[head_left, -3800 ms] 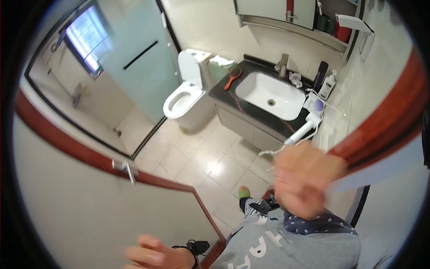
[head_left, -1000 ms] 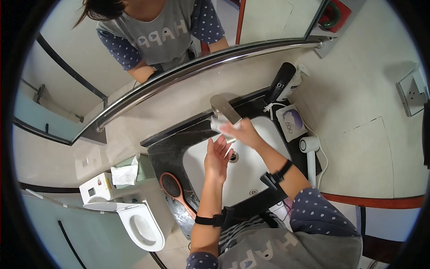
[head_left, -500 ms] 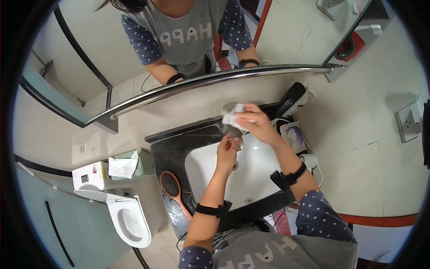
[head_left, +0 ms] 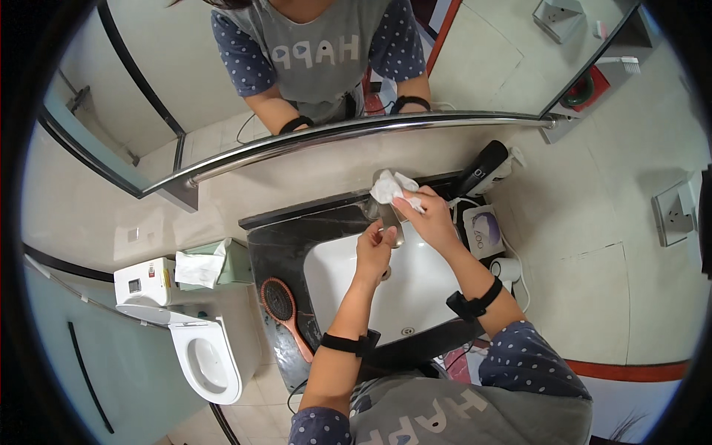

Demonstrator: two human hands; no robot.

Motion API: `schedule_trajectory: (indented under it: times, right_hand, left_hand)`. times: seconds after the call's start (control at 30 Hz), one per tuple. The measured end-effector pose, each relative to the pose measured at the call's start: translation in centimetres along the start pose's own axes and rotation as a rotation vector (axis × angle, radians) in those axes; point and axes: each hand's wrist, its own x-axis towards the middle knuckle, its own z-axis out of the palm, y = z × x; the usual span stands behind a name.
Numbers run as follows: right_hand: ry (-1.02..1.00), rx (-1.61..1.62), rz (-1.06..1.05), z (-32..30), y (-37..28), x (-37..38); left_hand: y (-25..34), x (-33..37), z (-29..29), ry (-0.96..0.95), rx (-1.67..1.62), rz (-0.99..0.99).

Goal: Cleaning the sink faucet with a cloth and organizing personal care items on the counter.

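Note:
My right hand [head_left: 432, 216] is closed on a crumpled white tissue [head_left: 385, 188] at the top of the metal faucet [head_left: 391, 220]. The tissue hides the faucet's upper end. Lower down, my left hand [head_left: 374, 251] has its fingers closed around the end of the spout, thumb on the near side. Beneath both hands lies the white sink [head_left: 423, 304], set in a black stone counter [head_left: 278, 248].
A hairbrush [head_left: 279, 300] rests on the counter's left. A black bottle [head_left: 482, 167], a pump bottle [head_left: 504, 176] and a white box [head_left: 483, 231] stand at the right. A metal rail [head_left: 356, 127] crosses below the mirror. Left stands a toilet [head_left: 208, 363] with a tissue box [head_left: 236, 265].
The tissue in my right hand has shifted slightly and now sits more spread over the faucet's top. My left hand stays at the spout. The whole view has tilted a little.

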Motion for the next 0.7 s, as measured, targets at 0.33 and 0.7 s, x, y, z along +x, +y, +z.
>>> schedule_trajectory:
  times: [0.33,0.7]
  right_hand:
    - [-0.079,-0.189,0.139,-2.5,-3.6,-9.9]
    - [-0.097,0.257,0.273,-1.9,0.1,-7.4]
  left_hand:
    - [0.4,-9.1,2.5,0.236,0.2,0.365]
    - [2.3,0.5,-0.6,0.49,0.281,0.63]
